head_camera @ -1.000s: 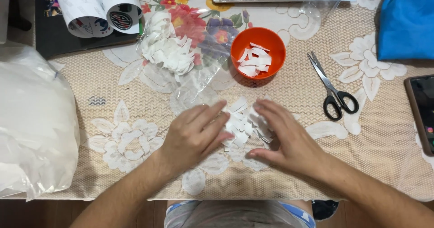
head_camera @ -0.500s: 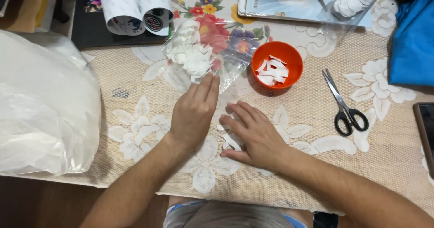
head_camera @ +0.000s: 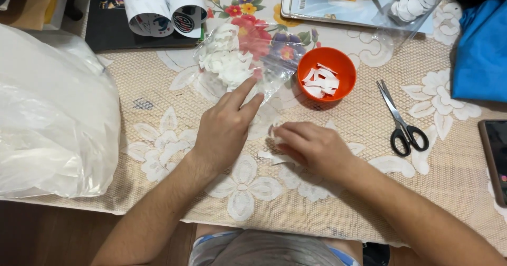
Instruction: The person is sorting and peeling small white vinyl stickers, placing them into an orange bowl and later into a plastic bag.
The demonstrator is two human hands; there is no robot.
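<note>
My left hand (head_camera: 226,129) lies flat on the tablecloth, its fingertips pressing the near edge of a clear plastic bag (head_camera: 240,55) filled with white paper cut-outs. My right hand (head_camera: 311,147) is curled over a small bunch of white paper pieces (head_camera: 270,155) on the cloth, fingers closed around them. An orange bowl (head_camera: 326,74) holding several white paper strips sits just beyond my right hand.
Black-handled scissors (head_camera: 402,122) lie to the right. A large white plastic bag (head_camera: 53,118) fills the left. Rolled white sheets (head_camera: 163,7) rest on a dark board at the back. A tray (head_camera: 348,5), blue cloth (head_camera: 483,52) and a phone (head_camera: 496,160) are at the right.
My left hand has reached forward from the paper pile to the clear bag's edge. My right hand has gathered the loose white pieces under its fingers. The view has shifted right.
</note>
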